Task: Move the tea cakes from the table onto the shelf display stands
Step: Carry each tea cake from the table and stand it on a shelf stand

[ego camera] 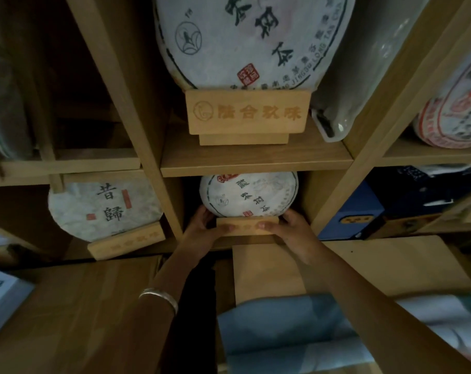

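Tea cake (249,197) upright on stand (247,225), seemingly gripped by both hands

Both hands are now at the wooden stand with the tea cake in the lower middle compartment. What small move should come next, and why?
Probably let go gently, one hand at a time. The tea cake already sits upright in the wooden stand, on the shelf board of its compartment. The left hand and right hand each have a grip on one end of the stand, so a slow release shows whether the cake stays steady.

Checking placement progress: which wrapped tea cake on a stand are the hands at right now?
The tea cake in the lower middle compartment: left hand and right hand grip its wooden stand; the others stand untouched.
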